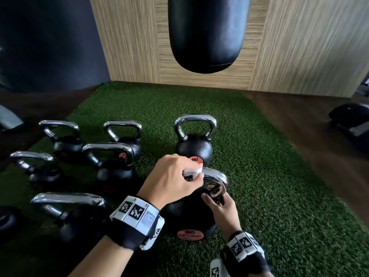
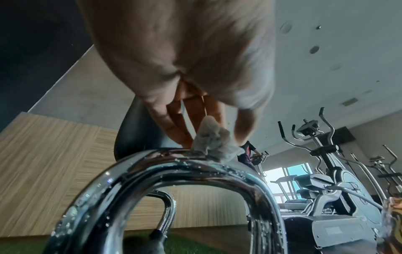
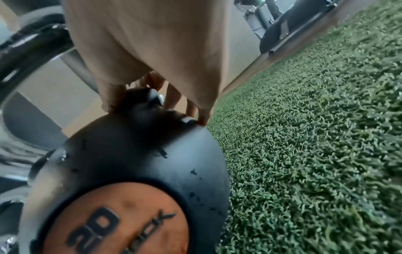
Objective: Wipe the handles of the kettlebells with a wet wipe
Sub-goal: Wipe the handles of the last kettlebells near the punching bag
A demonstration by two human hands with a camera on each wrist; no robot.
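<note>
A black kettlebell (image 1: 185,218) with an orange label (image 3: 117,221) stands on the green turf in front of me. Its chrome handle (image 1: 216,175) is beaded with droplets (image 2: 195,171). My left hand (image 1: 175,176) pinches a crumpled white wet wipe (image 1: 191,171) against the top of that handle; the wipe (image 2: 215,146) sits between thumb and fingers. My right hand (image 1: 217,202) grips the handle's right leg where it meets the black ball, fingers (image 3: 195,110) curled round it.
Several more chrome-handled kettlebells (image 1: 111,156) stand at the left, one (image 1: 194,136) just beyond. A black punching bag (image 1: 207,33) hangs ahead before a wood-panel wall. Dark floor borders the turf (image 1: 279,186); gym machines (image 2: 330,171) stand to the right.
</note>
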